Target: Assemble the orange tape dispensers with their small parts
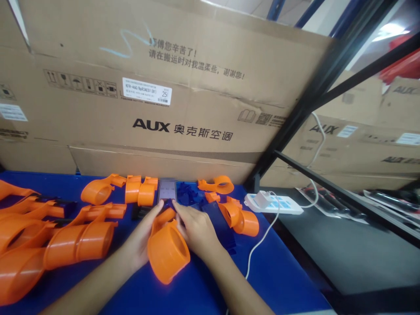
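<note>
An orange plastic tape dispenser [169, 253] is held between both hands over the blue table, its wide ring toward me. My left hand [142, 240] is closed around the left side of its narrow end, thumb on top. From the right, my right hand [198, 227] grips the same end with curled fingers, index finger and thumb near the tip. A small dark blue piece [168, 204] shows at that tip between the thumbs; how it is attached is hidden. Just beyond the fingertips stands a phone [167, 190] with a lit screen.
More orange tape dispensers [78, 240] crowd the left, with others [239, 216] at right. Small blue parts [188, 194] and flat dark blue pieces [221, 227] lie beyond my right hand. A white power strip [274, 204] with a cable sits at the edge. Cardboard boxes [183, 105] stand behind.
</note>
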